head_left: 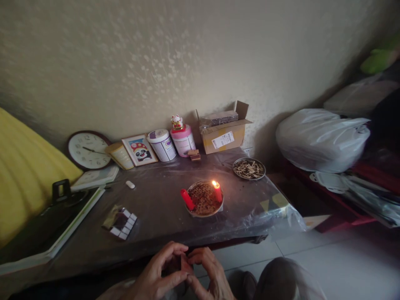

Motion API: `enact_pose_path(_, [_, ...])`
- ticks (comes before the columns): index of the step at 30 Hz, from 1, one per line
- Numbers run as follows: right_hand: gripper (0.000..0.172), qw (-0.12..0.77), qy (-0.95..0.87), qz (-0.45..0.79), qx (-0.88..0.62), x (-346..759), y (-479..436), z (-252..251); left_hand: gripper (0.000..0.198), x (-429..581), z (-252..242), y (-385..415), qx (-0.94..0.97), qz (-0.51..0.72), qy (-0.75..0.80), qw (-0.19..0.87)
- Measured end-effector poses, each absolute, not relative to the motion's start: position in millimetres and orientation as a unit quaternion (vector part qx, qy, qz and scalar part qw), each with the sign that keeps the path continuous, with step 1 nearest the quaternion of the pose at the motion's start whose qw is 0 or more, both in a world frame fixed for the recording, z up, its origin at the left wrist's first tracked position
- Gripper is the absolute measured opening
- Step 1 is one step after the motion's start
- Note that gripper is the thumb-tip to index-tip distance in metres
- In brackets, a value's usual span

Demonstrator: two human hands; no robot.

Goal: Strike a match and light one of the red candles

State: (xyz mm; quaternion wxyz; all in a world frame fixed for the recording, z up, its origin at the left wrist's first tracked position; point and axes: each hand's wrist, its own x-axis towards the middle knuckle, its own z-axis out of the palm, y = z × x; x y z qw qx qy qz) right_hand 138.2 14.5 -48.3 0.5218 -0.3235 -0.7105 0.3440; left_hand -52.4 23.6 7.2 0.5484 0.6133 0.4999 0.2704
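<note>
Below the table's front edge, my left hand (pixel 164 271) and my right hand (pixel 210 271) pinch a small reddish-brown matchbox-like piece (pixel 186 265) between thumbs and fingers. Beyond them on the table stands a round metal dish (pixel 204 200) with a brown, speckled surface inside. A lit red candle (pixel 218 192) rises at its right side. At its left side a red candle (pixel 187 199) leans outward with no flame. Farther right, a round plate (pixel 249 168) holds many matchsticks. Two small brown boxes (pixel 194 155) lie by the pink-lidded can.
Along the wall are a clock (pixel 89 150), a framed panda picture (pixel 140 150), cans (pixel 162 145) and an open cardboard box (pixel 223 135). A packet of white blocks (pixel 123 223) lies left. White bags (pixel 323 139) are at right.
</note>
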Motion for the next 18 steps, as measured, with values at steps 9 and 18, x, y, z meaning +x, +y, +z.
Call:
enact_pose_path(9, [0.019, 0.542, -0.705, 0.321, -0.327, 135, 17, -49, 0.040, -55, 6, 24, 0.604, 0.258, 0.507, 0.558])
enact_pose_path(18, [0.023, 0.527, -0.704, 0.350, -0.323, 135, 19, -71, 0.042, -54, -3, 23, 0.596, 0.306, 0.521, 0.529])
